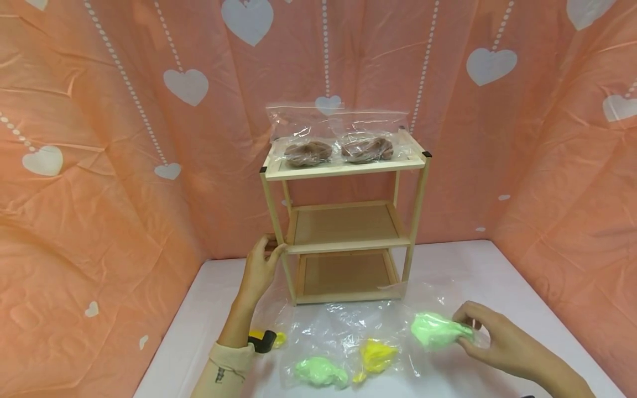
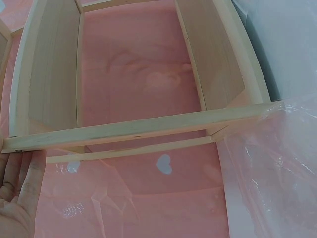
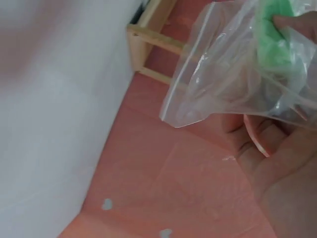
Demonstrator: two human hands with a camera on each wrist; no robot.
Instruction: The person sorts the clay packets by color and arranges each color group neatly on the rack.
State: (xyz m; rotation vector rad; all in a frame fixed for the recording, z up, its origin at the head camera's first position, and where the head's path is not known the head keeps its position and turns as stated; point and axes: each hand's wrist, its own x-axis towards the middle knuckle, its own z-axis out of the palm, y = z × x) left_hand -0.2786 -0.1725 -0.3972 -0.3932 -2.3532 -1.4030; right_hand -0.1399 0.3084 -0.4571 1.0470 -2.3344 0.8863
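Observation:
My left hand (image 1: 261, 260) holds the left front post of a small three-tier wooden shelf (image 1: 348, 247), level with its middle tier. In the left wrist view the fingers (image 2: 22, 173) lie against that post. My right hand (image 1: 490, 337) pinches a clear zip bag with a bright green, soft-looking bundle (image 1: 438, 330) inside, right of the shelf's foot. The right wrist view shows the bag's zip edge hanging free and the thumb on the green bundle (image 3: 274, 37). What the bundle is, I cannot tell.
Two zip bags with brown bundles (image 1: 308, 153) (image 1: 367, 149) lie on the top tier. In front of the shelf, bagged green (image 1: 320, 371) and yellow (image 1: 376, 355) bundles rest on the white table (image 1: 497, 276). Another yellow thing (image 1: 280, 339) is partly behind my left wrist. Peach curtains surround the table.

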